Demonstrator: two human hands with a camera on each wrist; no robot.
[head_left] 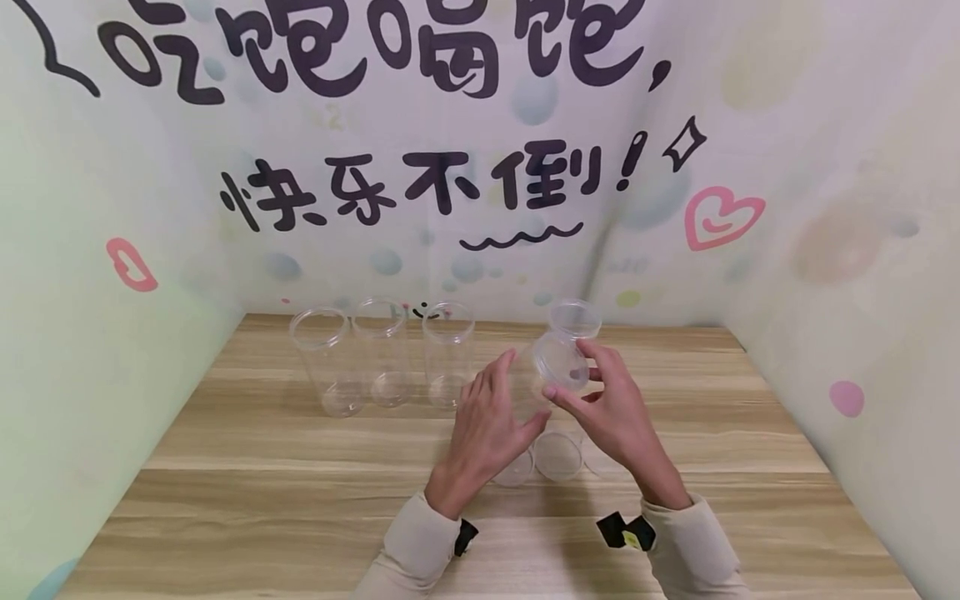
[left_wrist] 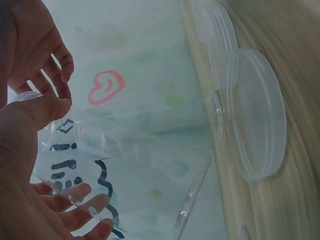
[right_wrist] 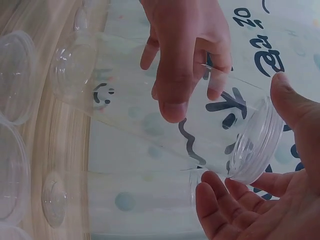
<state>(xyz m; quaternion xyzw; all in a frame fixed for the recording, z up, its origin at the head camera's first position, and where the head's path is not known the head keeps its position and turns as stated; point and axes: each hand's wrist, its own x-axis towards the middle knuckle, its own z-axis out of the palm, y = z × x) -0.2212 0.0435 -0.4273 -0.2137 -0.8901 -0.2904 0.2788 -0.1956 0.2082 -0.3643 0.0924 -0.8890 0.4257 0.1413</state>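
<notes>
My left hand [head_left: 487, 425] holds a tall clear plastic cup [left_wrist: 150, 150] around its side, tilted above the table. Its wide mouth leans toward my right hand [head_left: 611, 404]. There, the right thumb and fingers grip a clear round lid [head_left: 561, 361] by its edge. In the right wrist view the lid [right_wrist: 257, 140] lies at the cup's mouth; whether it is fully seated I cannot tell. Both hands appear in the left wrist view, where the left fingers show through the clear wall. Parts of the cup are hidden by the left hand in the head view.
Three clear cups, one of them the leftmost cup [head_left: 318, 367], stand upright at the back left. Another cup [head_left: 575, 318] stands behind the right hand. Clear lids [head_left: 558, 456] lie on the wooden table [head_left: 262, 500] in front. Printed fabric walls [head_left: 825, 208] enclose the table's back and sides.
</notes>
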